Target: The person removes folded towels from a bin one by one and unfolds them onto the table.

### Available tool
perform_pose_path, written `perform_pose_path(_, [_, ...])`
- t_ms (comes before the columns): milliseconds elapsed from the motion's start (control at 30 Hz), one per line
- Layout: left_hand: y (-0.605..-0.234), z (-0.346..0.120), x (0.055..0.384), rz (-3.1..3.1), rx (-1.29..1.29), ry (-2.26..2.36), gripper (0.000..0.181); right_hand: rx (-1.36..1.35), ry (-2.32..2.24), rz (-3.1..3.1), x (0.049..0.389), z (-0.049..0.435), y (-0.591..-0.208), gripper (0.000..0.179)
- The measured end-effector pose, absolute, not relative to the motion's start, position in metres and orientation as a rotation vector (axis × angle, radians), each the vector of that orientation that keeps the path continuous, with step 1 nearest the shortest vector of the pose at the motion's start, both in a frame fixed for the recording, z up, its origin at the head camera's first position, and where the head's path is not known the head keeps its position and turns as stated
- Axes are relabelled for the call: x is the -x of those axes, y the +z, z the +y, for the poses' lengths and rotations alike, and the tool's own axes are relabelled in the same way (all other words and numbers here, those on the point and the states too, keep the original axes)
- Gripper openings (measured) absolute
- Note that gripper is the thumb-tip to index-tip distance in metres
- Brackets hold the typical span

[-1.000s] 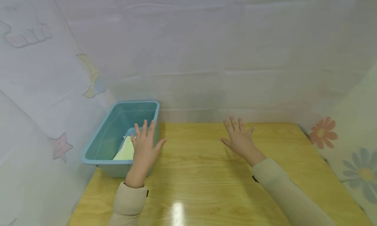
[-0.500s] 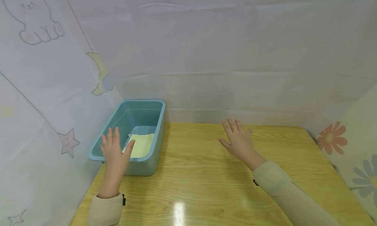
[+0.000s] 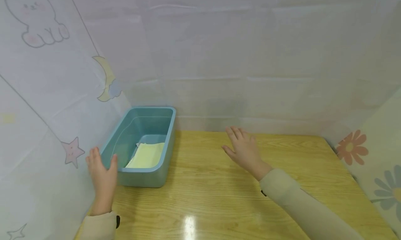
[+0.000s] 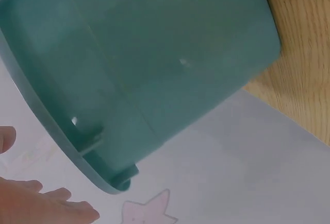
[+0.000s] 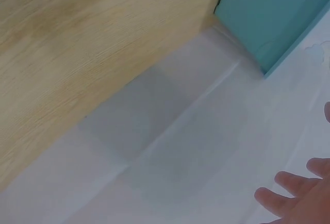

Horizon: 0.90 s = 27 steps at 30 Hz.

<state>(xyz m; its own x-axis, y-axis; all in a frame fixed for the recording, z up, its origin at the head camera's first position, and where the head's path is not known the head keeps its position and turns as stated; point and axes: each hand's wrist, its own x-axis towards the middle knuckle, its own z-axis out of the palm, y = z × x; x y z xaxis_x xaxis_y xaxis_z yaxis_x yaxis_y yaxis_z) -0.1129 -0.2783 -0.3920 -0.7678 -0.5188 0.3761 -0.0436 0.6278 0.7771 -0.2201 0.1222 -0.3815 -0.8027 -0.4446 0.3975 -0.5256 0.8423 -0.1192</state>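
A teal plastic bin [image 3: 147, 179] stands at the left back of the wooden table. Inside, on its floor, lies a pale yellow-green flat item [image 3: 147, 156] with a bit of white at its far left corner. My left hand [image 3: 102, 179] is at the bin's near left corner, fingers extended and thumb apart, overlapping the rim in the head view. In the left wrist view its fingers [image 4: 62, 203] show just beside the bin's rim [image 4: 56, 134]. My right hand [image 3: 245, 151] hovers over the table right of the bin, fingers spread, holding nothing.
The wooden table [image 3: 200, 194] extends right of the bin. A pale cloth [image 3: 238, 59] hangs behind the table, and the left side has printed figures such as a star [image 3: 73, 152]. Printed flowers [image 3: 351, 147] mark the right side.
My left hand has moved left, from over the bin's near right part to its near left corner, uncovering the yellow-green item. My right hand has shifted slightly left. The head view has turned a little.
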Motion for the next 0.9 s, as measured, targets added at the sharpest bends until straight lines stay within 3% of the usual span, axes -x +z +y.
perform_pose_path(900, [-0.413, -0.323, 0.123, -2.148, -0.724, -1.486, 0.072, -0.821, 0.418, -2.665, 0.219, 0.067, -0.380, 0.063])
